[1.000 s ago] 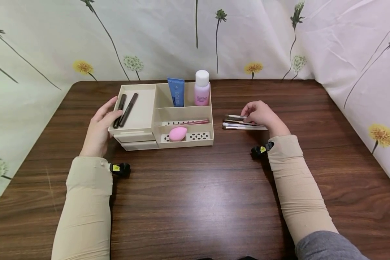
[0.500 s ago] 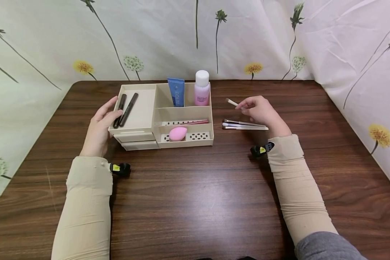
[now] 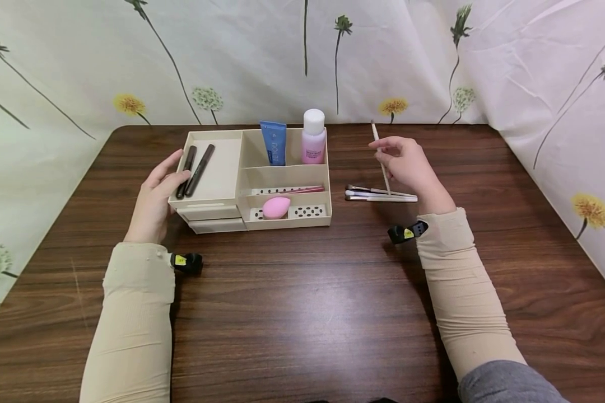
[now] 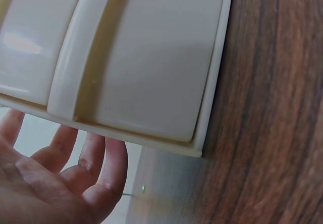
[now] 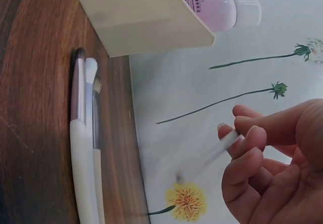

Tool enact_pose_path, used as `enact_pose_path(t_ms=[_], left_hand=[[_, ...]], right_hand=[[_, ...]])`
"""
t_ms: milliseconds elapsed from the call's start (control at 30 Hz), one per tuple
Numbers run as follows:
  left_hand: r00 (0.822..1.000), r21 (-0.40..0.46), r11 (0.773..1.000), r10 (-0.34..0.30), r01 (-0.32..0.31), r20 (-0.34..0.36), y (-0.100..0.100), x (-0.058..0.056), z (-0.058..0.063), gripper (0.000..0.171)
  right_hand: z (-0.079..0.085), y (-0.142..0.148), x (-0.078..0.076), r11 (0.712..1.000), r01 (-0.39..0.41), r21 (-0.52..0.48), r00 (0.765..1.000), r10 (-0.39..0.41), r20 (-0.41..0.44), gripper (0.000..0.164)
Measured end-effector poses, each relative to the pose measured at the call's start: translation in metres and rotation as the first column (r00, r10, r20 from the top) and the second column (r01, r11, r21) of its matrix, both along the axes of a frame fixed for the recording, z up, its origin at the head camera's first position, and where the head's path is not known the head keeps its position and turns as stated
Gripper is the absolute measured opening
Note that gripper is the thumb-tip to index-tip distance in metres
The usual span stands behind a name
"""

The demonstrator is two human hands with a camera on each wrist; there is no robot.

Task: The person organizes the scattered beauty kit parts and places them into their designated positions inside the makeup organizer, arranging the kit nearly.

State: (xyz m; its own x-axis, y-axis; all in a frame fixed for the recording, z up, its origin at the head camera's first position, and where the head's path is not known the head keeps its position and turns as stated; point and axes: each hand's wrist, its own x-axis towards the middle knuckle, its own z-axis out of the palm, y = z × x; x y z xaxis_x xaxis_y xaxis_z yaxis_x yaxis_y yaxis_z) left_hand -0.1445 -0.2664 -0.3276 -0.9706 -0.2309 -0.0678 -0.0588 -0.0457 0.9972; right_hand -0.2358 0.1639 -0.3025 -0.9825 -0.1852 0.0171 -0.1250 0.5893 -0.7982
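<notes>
My left hand (image 3: 153,198) holds the left side of a cream makeup organizer (image 3: 223,168), thumb over the top edge. In the left wrist view its fingers (image 4: 93,158) touch the side wall beside the drawer fronts (image 4: 156,57). Between thumb and fingers, my right hand (image 3: 407,165) pinches a thin white makeup brush (image 3: 376,134), raised with its bristle end up and away. Below that hand several makeup brushes (image 3: 378,197) lie side by side on the table. The right wrist view shows the held brush (image 5: 214,151) blurred, apart from the lying brushes (image 5: 81,148).
Two dark pens (image 3: 199,170) lie on the organizer's top. Its compartments hold a blue tube (image 3: 274,143), a pink bottle (image 3: 313,140) with white cap, a pink pencil-like stick (image 3: 306,190) and a pink makeup sponge (image 3: 276,207). Behind the wooden table (image 3: 302,291) hangs a flowered cloth (image 3: 262,61).
My right hand has picked a makeup brush out of the group, lifted it and turned it from lying flat to steeply tilted. The left hand and organizer have stayed in place.
</notes>
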Motion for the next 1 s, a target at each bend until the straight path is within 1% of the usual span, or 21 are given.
enact_pose_path(t_ms=[200, 333, 533, 700, 767, 867, 933, 1000], left_hand=[[1.000, 0.011, 1.000, 0.000, 0.000, -0.008, 0.001, 0.000, 0.001, 0.056], [1.000, 0.030, 1.000, 0.000, 0.000, 0.013, 0.002, 0.001, 0.001, 0.056], [1.000, 0.020, 1.000, 0.015, -0.016, 0.024, 0.003, 0.000, 0.003, 0.056], [0.999, 0.019, 1.000, 0.012, -0.013, 0.038, 0.002, 0.000, 0.006, 0.058], [0.999, 0.036, 0.999, 0.009, -0.011, 0.038, 0.001, 0.000, 0.006, 0.058], [0.999, 0.020, 1.000, 0.017, -0.018, 0.034, 0.000, 0.002, 0.007, 0.058], [0.999, 0.026, 0.999, 0.021, -0.022, 0.033, -0.001, 0.002, 0.008, 0.058], [0.999, 0.002, 1.000, 0.025, -0.025, 0.035, -0.001, 0.003, 0.010, 0.057]], right_hand=[[0.006, -0.002, 0.003, 1.000, 0.012, -0.018, 1.000, -0.012, -0.003, 0.029], [0.009, -0.003, 0.005, 0.999, 0.029, -0.035, 1.000, -0.029, -0.011, 0.028], [0.014, -0.006, 0.008, 0.997, 0.035, -0.069, 0.998, -0.038, -0.051, 0.027], [0.020, -0.010, 0.014, 0.993, 0.041, -0.111, 0.997, -0.048, -0.058, 0.027], [0.022, -0.012, 0.017, 0.991, 0.038, -0.126, 0.997, -0.046, -0.062, 0.027], [0.024, -0.014, 0.020, 0.987, 0.031, -0.158, 0.996, -0.044, -0.074, 0.027], [0.024, -0.017, 0.021, 0.983, 0.024, -0.180, 0.996, -0.039, -0.080, 0.026], [0.024, -0.019, 0.023, 0.980, 0.018, -0.197, 0.996, -0.035, -0.085, 0.026]])
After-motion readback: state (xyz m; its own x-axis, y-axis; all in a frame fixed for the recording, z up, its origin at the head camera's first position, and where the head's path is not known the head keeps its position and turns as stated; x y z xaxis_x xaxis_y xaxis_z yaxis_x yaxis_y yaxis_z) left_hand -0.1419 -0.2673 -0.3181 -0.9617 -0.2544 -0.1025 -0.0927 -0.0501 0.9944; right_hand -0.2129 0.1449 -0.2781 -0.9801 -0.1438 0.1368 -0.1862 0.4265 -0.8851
